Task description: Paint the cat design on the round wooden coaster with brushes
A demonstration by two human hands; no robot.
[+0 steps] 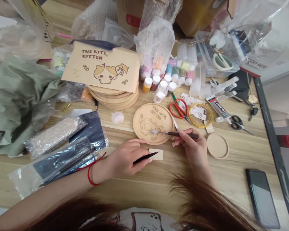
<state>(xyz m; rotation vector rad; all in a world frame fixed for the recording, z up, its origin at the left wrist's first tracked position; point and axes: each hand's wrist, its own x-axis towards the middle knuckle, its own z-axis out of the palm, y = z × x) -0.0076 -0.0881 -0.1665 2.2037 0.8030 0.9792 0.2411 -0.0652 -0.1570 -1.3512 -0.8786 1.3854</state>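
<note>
A round wooden plate (137, 123) with a rim lies on the table, bearing a line-drawn kitten and brown lettering. My right hand (195, 146) grips a small palette knife (170, 133) by its dark handle. The knife's blade reaches over the drawing, and something pale shows at its tip. My left hand (127, 155) is closed around black tweezers (145, 157), whose points face right. Beneath the tweezers lies a small white card (159, 155), just below the plate. My left fingertips are close to the plate's lower rim; whether they touch it, I cannot tell.
Behind the plate stand several paint bottles (160, 88) and a stack of wooden plates (118, 99) under a kitten drawing (103, 69). Red-handled scissors (178, 110), gold wire (199, 115) and a small wooden dish (217, 146) are at right. A phone (262, 195) lies near the edge.
</note>
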